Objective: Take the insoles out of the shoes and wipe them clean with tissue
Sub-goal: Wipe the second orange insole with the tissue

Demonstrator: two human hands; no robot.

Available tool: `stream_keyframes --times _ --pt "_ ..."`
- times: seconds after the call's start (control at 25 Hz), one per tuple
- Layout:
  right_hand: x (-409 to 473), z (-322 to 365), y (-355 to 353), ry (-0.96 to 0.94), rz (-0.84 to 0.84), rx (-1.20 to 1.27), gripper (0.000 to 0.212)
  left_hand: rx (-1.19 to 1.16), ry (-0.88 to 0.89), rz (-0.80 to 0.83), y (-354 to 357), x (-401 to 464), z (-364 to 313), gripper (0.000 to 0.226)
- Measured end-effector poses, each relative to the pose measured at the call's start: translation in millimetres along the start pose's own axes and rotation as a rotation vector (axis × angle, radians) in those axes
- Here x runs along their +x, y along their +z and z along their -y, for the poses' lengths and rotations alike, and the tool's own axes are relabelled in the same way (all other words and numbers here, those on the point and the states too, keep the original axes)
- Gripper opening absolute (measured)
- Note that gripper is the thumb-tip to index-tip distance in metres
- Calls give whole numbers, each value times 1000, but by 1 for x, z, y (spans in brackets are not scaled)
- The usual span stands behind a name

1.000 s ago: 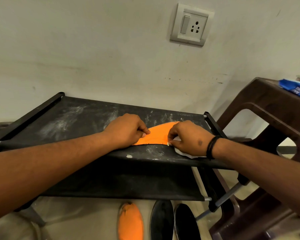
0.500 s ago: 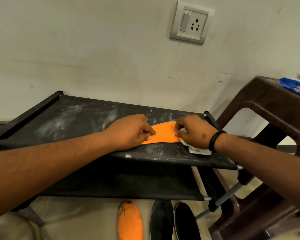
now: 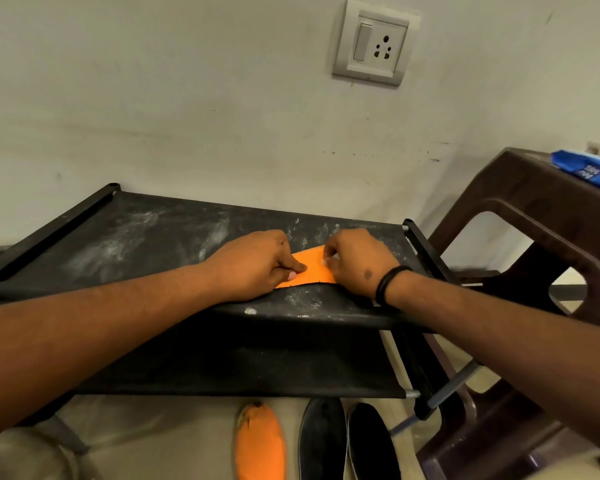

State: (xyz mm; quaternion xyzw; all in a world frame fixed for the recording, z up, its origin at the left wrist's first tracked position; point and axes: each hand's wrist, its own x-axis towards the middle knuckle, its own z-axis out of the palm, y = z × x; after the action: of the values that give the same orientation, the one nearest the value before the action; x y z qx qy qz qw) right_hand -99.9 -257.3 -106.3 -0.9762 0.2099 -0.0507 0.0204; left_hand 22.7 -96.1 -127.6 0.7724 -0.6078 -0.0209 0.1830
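Right hand [image 3: 355, 263], curled on tissue now barely visible, has wiped up the orange insole [image 3: 310, 270]; left hand [image 3: 253, 266] pins it; wiping continues.

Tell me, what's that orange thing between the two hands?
An orange insole lies on the black rack between the left hand and right hand, seen in the head view.
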Motion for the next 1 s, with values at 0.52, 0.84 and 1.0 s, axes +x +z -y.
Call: stream_keyframes --times 0.52,0.84,1.0 --pt "20 -10 9 173 -82 134 17 41 24 7 6 4 5 29" --pt "24 -10 4 48 -4 184 13 86 49 -4 2 1 4 30" --pt "31 -31 4 195 -68 67 16 83 33 6 3 1 5 30"
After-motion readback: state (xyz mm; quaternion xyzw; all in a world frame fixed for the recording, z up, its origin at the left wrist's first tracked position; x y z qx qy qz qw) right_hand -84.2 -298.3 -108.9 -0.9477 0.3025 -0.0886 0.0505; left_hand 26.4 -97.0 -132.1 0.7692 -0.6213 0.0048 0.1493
